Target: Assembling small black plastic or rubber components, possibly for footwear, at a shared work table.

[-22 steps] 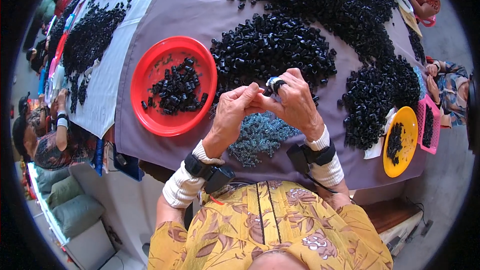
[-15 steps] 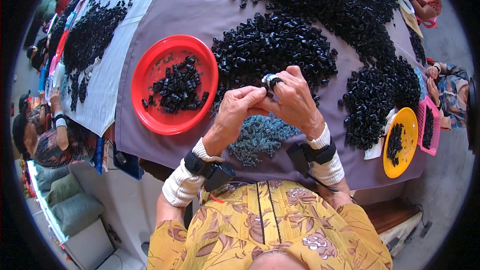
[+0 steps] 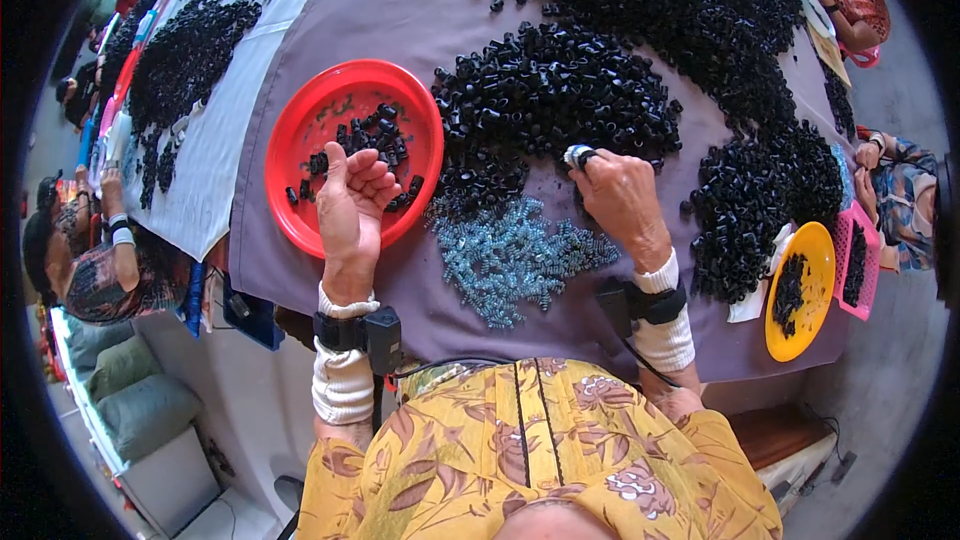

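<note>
My left hand [image 3: 352,208] is over the near part of a red plate [image 3: 283,225], palm up, thumb raised and fingers loosely curled apart with nothing seen in them. The plate holds small black hollow plastic pieces [image 3: 380,130]. My right hand [image 3: 625,202] reaches to the near edge of a large heap of the same black pieces [image 3: 550,90]. Its fingers are bent in, a white-and-blue wrap with a black band round one finger; what they pinch, if anything, is hidden. Between my hands lies a pile of small bluish metal coil springs [image 3: 515,260].
More black pieces [image 3: 740,220] are heaped at right, beside a yellow plate [image 3: 822,280] and a pink basket [image 3: 868,310]. A grey-purple cloth [image 3: 300,30] covers the table. Other people sit at the right side and at a white-covered table [image 3: 215,190] on the left.
My hands were together above the springs and have parted. The left has swung left over the red plate and opened; the right has moved slightly right and down to the black heap's edge.
</note>
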Tool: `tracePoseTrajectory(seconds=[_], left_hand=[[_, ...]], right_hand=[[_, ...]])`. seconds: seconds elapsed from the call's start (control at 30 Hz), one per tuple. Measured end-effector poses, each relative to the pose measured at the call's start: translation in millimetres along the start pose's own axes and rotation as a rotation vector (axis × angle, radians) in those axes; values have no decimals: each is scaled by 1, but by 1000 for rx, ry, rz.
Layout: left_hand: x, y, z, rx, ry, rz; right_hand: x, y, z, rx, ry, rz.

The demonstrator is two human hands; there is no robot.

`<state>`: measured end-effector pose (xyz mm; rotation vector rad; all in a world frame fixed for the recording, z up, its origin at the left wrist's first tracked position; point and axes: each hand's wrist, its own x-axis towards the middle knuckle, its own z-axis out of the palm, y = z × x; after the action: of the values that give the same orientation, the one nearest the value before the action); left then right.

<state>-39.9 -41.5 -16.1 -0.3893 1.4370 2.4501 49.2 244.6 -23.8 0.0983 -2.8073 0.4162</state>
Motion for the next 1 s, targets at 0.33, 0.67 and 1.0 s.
tracePoseTrajectory(seconds=[0.33,0.67,1.0], left_hand=[[-15,-29,46,201,-221,-54],[-30,-55,83,274,-475,-107],[-17,-42,71,94,-373,-45]], right_hand=[[9,-11,13,-226,-170,0],[9,-31,-15,711,78,138],[4,-23,5,366,-24,-51]])
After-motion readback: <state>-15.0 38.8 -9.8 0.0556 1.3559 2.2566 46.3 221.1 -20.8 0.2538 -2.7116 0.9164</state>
